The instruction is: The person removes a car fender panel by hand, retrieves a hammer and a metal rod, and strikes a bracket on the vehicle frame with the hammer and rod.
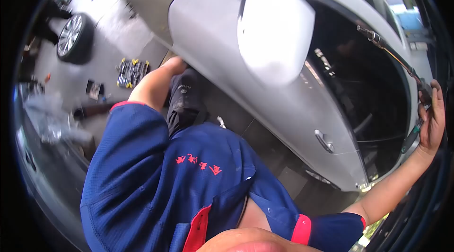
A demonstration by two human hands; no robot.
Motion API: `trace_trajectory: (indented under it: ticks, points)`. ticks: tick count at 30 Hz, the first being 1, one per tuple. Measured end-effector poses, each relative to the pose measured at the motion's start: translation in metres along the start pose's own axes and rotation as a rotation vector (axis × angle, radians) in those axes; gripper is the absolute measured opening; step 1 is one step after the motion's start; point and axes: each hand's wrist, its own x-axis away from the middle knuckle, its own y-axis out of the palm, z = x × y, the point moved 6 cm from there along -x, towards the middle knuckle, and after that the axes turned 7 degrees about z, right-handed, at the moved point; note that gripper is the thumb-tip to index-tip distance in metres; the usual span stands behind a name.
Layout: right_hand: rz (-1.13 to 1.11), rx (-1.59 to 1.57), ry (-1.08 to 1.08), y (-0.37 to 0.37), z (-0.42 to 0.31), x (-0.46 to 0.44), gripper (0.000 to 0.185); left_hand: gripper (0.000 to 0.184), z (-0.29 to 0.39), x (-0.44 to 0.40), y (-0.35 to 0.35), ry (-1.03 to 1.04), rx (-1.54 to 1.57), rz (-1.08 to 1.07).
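My right hand [432,119], at the far right beside the car's dark side window [364,77], is closed around a ratchet wrench. Its long extension bar [399,59] reaches up and left over the glass, with a metal socket at the tip. A dark green handle [412,137] shows below the fingers. My left hand [177,65] is low beside my knee, near the bottom edge of the silver car door [213,29]; its fingers are mostly hidden. The white-looking side mirror [276,34] stands out between my arms.
An open tool case [133,72] with sockets lies on the grey floor at the left. Behind it stands a loose wheel [74,38], with a person's dark legs nearby. Clear plastic sheeting [54,119] covers part of another car [47,181] at the lower left.
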Motion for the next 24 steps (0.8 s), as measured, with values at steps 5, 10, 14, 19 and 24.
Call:
trace_trajectory:
  ticks: [5, 10, 14, 19, 24]
  points:
    - [-0.219, -0.130, -0.005, 0.015, 0.084, 0.067, 0.028, 0.040, 0.073, 0.138, 0.096, -0.039, -0.023, -0.141]
    - [-0.550, -0.359, 0.191, 0.098, 0.128, 0.165, 0.019, 0.029, 0.049, 0.380, 0.096, -0.055, 0.203, 0.406]
    - [-0.732, -0.484, 0.437, 0.183, 0.226, 0.240, 0.017, 0.027, -0.038, 0.536, 0.140, -0.454, 0.238, 0.368]
    - [-0.910, -0.599, 0.839, 0.303, 0.326, 0.372, 0.016, 0.049, -0.161, 0.757, 0.277, -0.928, 0.200, 0.029]
    - [-1.102, -0.771, 1.170, 0.446, 0.352, 0.504, 0.024, 0.030, -0.161, 0.859, 0.295, -1.089, 0.656, 0.133]
